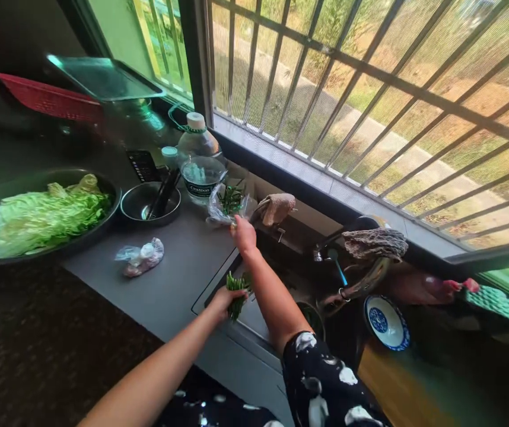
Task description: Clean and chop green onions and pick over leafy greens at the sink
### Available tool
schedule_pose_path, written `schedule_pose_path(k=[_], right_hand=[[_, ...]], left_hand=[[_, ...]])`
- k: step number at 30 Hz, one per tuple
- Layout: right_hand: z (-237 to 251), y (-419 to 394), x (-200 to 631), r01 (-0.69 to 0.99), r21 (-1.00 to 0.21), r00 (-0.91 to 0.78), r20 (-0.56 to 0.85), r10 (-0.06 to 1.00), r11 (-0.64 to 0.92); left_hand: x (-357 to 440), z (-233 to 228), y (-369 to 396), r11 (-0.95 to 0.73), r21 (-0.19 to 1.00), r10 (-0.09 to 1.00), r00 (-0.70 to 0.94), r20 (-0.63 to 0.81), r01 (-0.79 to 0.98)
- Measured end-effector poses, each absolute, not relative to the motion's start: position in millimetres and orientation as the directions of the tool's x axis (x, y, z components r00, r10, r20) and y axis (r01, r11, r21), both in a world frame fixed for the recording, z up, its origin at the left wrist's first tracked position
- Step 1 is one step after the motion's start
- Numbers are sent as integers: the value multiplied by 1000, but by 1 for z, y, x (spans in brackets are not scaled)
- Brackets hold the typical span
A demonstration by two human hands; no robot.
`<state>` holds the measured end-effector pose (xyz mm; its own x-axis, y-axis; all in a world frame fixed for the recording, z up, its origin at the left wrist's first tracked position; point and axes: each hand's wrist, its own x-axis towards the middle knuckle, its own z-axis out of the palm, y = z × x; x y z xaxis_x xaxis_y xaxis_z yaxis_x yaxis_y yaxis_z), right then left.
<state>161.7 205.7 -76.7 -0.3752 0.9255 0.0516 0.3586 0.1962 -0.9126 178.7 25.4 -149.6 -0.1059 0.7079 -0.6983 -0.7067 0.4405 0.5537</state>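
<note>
A bunch of cut green stems (236,296) is gripped in my left hand (221,300), over the near left edge of the sink (219,290). Farther back, my right hand (244,236) reaches across to a clear plastic bag (217,209), its fingers closed on the near edge. Inside that bag lie more green stalks (231,198). My fingertips there are partly hidden, so anything else between them cannot be made out.
A big bowl (118,198) of cabbage leaves (50,216) stands left. Beside it are a steel bowl (136,213) holding a dark object, a knotted plastic bag (143,258) and a large water bottle (199,145). Rightward are the faucet (319,255), a rag (374,244) and a blue-white bowl (387,323).
</note>
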Motion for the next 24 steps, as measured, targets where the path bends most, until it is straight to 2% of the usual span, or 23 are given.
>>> schedule_pose_path(k=[2,5,8,10,16,19,24], right_hand=[[-97,188,201,387,-916,-301,-19,954,104],[-117,154,266,345,-922,-163,-245,956,-177],[-127,125,310,168,-884,-220,-464,858,-435],[-128,112,324,85,-847,-298,-524,798,-525],[-118,100,347,-43,-790,-336,-564,754,-611],[-116,97,361,-127,-745,-334,-590,735,-655],[-118,91,375,-220,-732,-327,-567,756,-644]], left_hand=[[174,-146,29,419,581,724,-128,-678,-698],[175,-140,33,402,610,739,-152,-656,-683],[182,-133,35,411,628,765,-124,-632,-661],[189,-129,36,417,658,789,-110,-605,-627],[208,-122,37,416,758,822,-149,-550,-503],[216,-119,34,437,759,825,-121,-552,-482],[231,-115,27,462,762,833,-75,-549,-453]])
